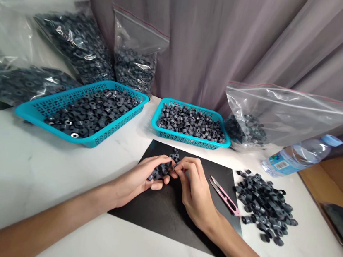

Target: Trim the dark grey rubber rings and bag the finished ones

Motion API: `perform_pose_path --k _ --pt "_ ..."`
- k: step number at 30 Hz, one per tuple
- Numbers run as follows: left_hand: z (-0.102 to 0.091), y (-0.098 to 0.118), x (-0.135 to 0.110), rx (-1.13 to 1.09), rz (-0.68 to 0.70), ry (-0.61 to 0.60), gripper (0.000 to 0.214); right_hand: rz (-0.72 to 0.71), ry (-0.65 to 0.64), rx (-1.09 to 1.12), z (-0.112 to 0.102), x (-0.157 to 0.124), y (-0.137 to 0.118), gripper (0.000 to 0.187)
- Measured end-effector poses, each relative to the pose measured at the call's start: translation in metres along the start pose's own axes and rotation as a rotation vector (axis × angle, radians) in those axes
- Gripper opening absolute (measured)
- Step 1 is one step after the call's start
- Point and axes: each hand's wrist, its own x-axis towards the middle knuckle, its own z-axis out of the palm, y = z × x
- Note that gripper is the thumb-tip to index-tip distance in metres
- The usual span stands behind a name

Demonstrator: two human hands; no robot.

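Note:
My left hand (140, 179) is cupped over the black mat (161, 210), closed round a handful of small dark grey rubber rings (161, 171). My right hand (193, 189) meets it from the right, its fingertips pinched on one of those rings at the edge of the handful. A few more rings (175, 154) lie on the mat just beyond my fingers. Pink thread snips (225, 195) lie on the mat to the right of my right hand.
A loose heap of rings (263, 206) lies on the white table at right. Two teal baskets (35, 114) (160, 116) hold rings behind the mat. Several clear zip bags of rings (75, 46) stand at the back. A water bottle (299, 156) lies far right.

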Motion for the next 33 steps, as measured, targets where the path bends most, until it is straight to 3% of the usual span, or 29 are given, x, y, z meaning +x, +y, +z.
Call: perform_pose_path --k 7,13,27,33 --pt "-0.0038 -0.0021 0.0001 -0.025 0.013 0.049 0.013 -0.019 -0.139 0.029 -0.0021 -0.0013 -0.0015 0.021" --pt "-0.0034 -0.0041 -0.0009 -0.017 -0.028 0.137 0.016 0.074 -0.050 0.062 -0.0021 -0.0032 -0.0018 0.019" --pt "-0.0087 -0.0045 0.0004 -0.060 -0.013 -0.036 0.020 0.053 0.087 0.033 -0.0052 -0.0004 -0.0081 0.020" --pt "-0.0094 -0.0048 0.0028 -0.063 -0.017 -0.030 0.018 0.024 0.130 0.060 -0.0053 0.0006 -0.0080 0.018"
